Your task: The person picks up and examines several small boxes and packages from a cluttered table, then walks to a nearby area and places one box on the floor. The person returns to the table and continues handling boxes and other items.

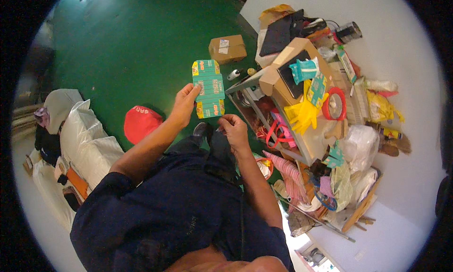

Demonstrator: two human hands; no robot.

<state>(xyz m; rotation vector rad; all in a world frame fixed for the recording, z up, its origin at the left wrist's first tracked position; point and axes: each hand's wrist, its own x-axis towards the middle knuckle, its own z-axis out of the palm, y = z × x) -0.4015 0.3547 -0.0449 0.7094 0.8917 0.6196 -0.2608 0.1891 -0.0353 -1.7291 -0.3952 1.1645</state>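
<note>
My left hand (187,102) grips the left edge of an unfolded flat cardboard carton (209,89), green with yellow flaps and printed writing. The sheet is held up over the green floor, with its fold lines showing. Just below its lower right corner is my right hand (233,130), thumb and index finger close together; whether they pinch the corner is hard to tell. To the right, a similar green printed carton piece (317,89) lies on a cluttered table, by yellow rubber gloves (302,113) and a teal packet (304,70).
A taped cardboard box (228,48), a white bottle (233,74) and a red round object (142,124) are on the floor. The metal-framed table (297,148) on the right bears an open cardboard box (276,77) and a red-rimmed round item (334,103). White cloth covers furniture (88,141) at left.
</note>
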